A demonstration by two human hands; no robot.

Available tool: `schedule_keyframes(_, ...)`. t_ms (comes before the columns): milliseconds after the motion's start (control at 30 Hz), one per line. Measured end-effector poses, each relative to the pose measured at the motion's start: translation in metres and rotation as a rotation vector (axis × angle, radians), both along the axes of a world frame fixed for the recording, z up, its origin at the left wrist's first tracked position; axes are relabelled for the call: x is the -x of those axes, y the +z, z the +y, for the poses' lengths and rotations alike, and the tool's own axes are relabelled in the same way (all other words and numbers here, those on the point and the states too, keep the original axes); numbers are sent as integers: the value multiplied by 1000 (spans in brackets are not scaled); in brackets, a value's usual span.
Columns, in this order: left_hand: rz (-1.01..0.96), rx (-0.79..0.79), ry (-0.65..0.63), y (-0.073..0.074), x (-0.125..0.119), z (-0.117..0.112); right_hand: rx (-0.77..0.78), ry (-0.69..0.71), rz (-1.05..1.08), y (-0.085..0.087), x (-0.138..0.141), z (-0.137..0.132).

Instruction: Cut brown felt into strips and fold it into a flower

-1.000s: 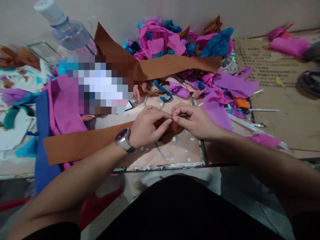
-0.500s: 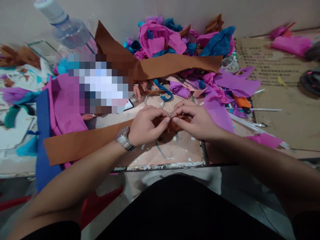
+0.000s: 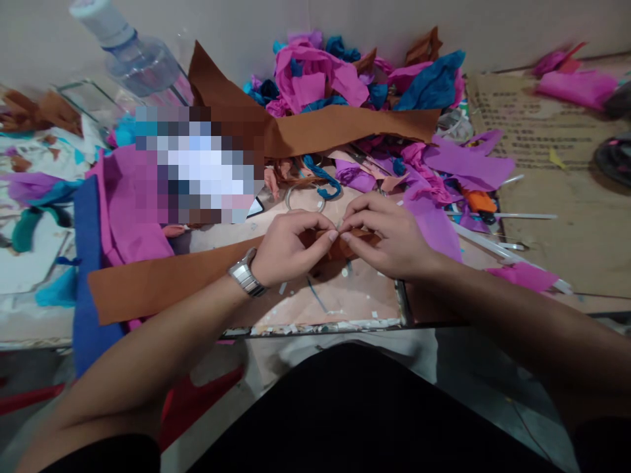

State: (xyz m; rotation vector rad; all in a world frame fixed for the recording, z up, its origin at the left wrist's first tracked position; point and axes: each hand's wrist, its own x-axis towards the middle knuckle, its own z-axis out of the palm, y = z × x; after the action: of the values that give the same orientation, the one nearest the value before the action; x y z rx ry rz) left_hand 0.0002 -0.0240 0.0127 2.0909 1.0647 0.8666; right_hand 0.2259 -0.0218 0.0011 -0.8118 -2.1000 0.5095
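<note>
Pinching the brown strip [image 3: 167, 282] between thumbs and fingertips of left hand [image 3: 293, 248] and right hand [image 3: 392, 238], right of the wristwatch [image 3: 248, 272]. Trailing left of the wristwatch too, over a blue sheet [image 3: 89, 341]. Likely light, soft, easily creased; best held gently by an edge. Hard to make out the exact pinch under the fingers, or the pixelated patch [image 3: 202, 164] beyond the wristwatch.

Crumpled magenta and blue paper [image 3: 315, 72] heaped by the pale wall [image 3: 365, 20]

A clear plastic bottle with a white cap [image 3: 148, 62] stands at left. A flat dark-blue sheet [image 3: 89, 276] overhangs the near edge of the pinkish tabletop [image 3: 355, 305], beside a folded magenta sheet [image 3: 118, 203]. On the right lie an orange-and-black tool [image 3: 478, 201], thin white sticks [image 3: 527, 216] and printed brown cardboard [image 3: 557, 230].
</note>
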Motion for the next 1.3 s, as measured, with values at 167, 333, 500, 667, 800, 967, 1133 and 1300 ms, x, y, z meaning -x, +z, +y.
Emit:
schedule_keyframes(167, 95, -239, -22, -1, 0, 2, 172, 0, 75, 4, 2, -2)
schedule_keyframes(333, 135, -325, -30, -4, 1, 1, 353, -18, 135, 7, 4, -2)
schedule_keyframes(500, 181, -387, -22, -4, 1, 0, 493, -38, 166, 9, 7, -2)
schedule_keyframes(667, 243, -428, -42, -2, -1, -1, 573, 2, 182, 5, 8, -2)
schedule_keyframes(800, 219, -395, -38, -1, -2, -3, 583, 51, 195, 4, 8, -1)
schedule_keyframes(967, 108, -332, -21, 0, -1, -2, 573, 34, 189, 5, 6, 0)
schedule_keyframes(1133, 58, -253, 15, 0, 2, 2, 559, -26, 209, 6, 3, 2)
schedule_keyframes(1300, 79, -188, 15, -2, 4, 3, 432, -17, 126, 8, 0, 0)
